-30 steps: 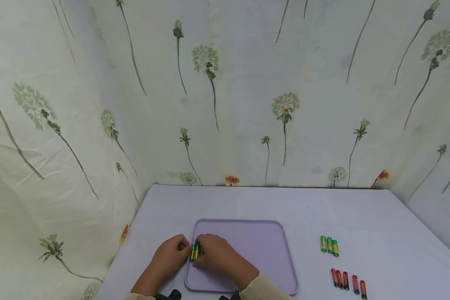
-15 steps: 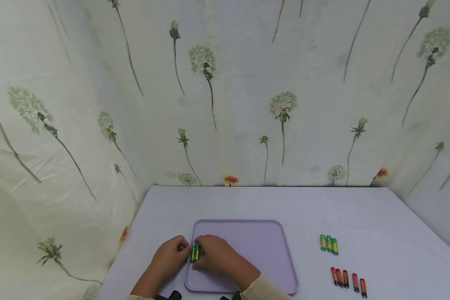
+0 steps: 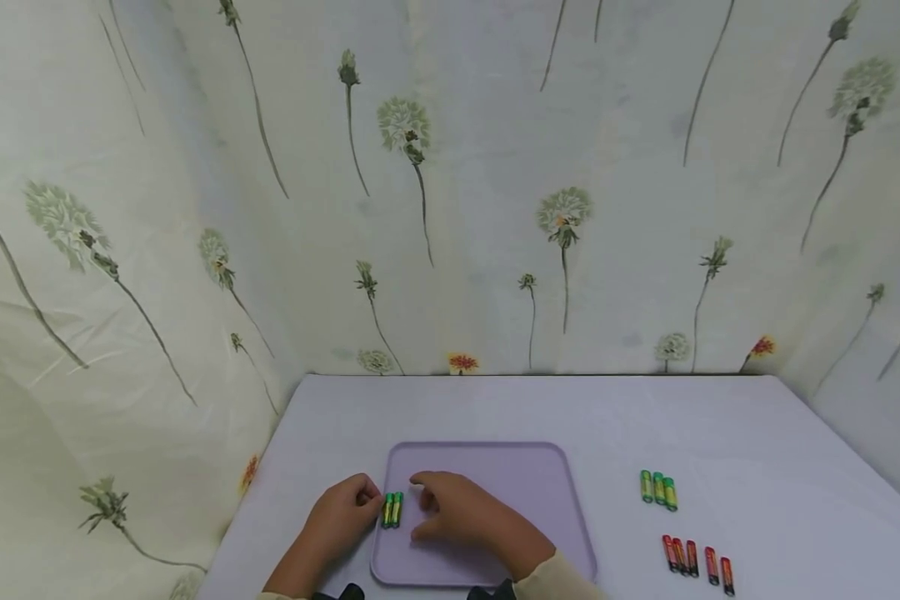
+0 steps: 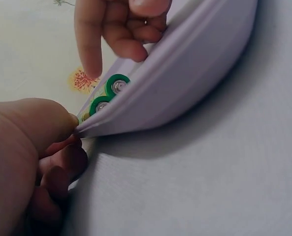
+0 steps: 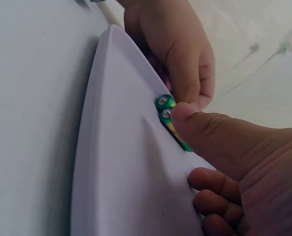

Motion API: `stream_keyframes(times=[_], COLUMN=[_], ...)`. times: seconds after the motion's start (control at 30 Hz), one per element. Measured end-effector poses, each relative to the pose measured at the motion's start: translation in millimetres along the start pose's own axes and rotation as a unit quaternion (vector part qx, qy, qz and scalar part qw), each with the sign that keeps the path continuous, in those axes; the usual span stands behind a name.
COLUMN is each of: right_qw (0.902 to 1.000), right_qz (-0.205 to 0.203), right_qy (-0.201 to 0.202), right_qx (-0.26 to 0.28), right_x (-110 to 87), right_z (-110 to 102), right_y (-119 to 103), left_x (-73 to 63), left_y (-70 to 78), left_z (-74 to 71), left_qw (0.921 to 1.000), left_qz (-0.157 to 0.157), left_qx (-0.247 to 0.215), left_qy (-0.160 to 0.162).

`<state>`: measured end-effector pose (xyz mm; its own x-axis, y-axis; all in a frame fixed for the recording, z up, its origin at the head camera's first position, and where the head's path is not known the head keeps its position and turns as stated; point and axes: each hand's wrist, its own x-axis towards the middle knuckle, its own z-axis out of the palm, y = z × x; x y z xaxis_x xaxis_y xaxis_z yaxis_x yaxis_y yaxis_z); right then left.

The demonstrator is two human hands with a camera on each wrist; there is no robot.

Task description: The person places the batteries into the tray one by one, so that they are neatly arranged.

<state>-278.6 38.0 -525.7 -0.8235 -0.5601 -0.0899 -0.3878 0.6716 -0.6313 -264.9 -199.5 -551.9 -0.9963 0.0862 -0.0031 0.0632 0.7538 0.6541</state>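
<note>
Lying paired just inside tray rim (image 4: 195, 78), prob. for alignment, 2 green batteries (image 3: 392, 510) are unheld; rim's pinched by L hand (image 3: 342, 508), prob. for steadying; R hand (image 3: 456, 512) is spread alongside.

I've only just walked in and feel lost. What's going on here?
A person's left hand sits at the left rim of a purple tray, beside two green batteries inside; its grip, if any, is unclear. The right hand is over the tray, apart from the batteries, holding nothing. Three more green batteries and five red batteries lie on the table to the right.
</note>
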Motion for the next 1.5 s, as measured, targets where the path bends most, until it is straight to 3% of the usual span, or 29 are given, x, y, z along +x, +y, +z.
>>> stream_keyframes(times=[0.2, 0.4, 0.77, 1.0, 1.5], right_qw=[1.0000, 0.9989, 0.9888, 0.9805, 0.9664], right_qz=[-0.001, -0.008, 0.098, 0.120, 0.212], right_qy=[0.004, 0.040, 0.113, 0.156, 0.141], right_qx=[-0.007, -0.021, 0.003, -0.008, -0.036], right_x=[-13.5, -35.2, -90.8, -126.2, -192.6], right_z=[-14.0, -34.5, -89.8, -114.8, -148.6], right_y=[12.7, 40.1, 85.1, 114.4, 182.1], left_x=[-0.5, -1.5, -0.3, 0.4, 1.4], left_y=[1.1, 1.6, 0.6, -1.7, -1.9], left_z=[1.1, 3.1, 1.0, 0.2, 1.2], left_qw=[1.0000, 0.9999, 0.9998, 0.9998, 0.9999], left_qz=[-0.002, -0.008, -0.017, -0.015, -0.009], left_qx=[-0.001, -0.008, 0.002, 0.005, 0.001], left_qy=[0.008, 0.002, -0.007, -0.009, -0.011])
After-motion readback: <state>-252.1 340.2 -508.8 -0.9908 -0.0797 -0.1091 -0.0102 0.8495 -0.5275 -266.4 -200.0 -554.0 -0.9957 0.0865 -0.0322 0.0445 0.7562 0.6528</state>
